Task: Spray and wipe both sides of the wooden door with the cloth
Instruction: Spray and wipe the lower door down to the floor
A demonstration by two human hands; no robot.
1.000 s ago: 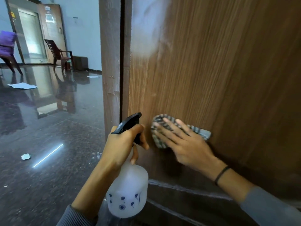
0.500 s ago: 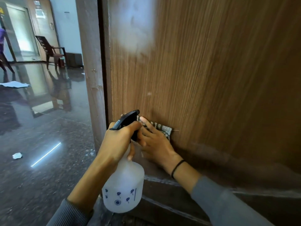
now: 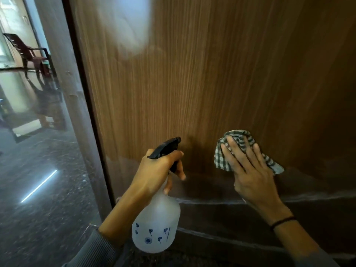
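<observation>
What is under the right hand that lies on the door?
A green-and-white checked cloth, pressed by the right hand against the brown wooden door. The wood beneath it is covered.

The right hand point(image 3: 250, 170) hides much of the cloth point(image 3: 221, 160) (its middle); the door point(image 3: 192, 83) is cut by 2 edges, top and right.

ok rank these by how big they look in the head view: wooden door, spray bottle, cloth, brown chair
1. wooden door, fills most of the frame
2. spray bottle, close to the camera
3. cloth and brown chair look about alike; the chair is far off and the right hand covers part of the cloth
</observation>
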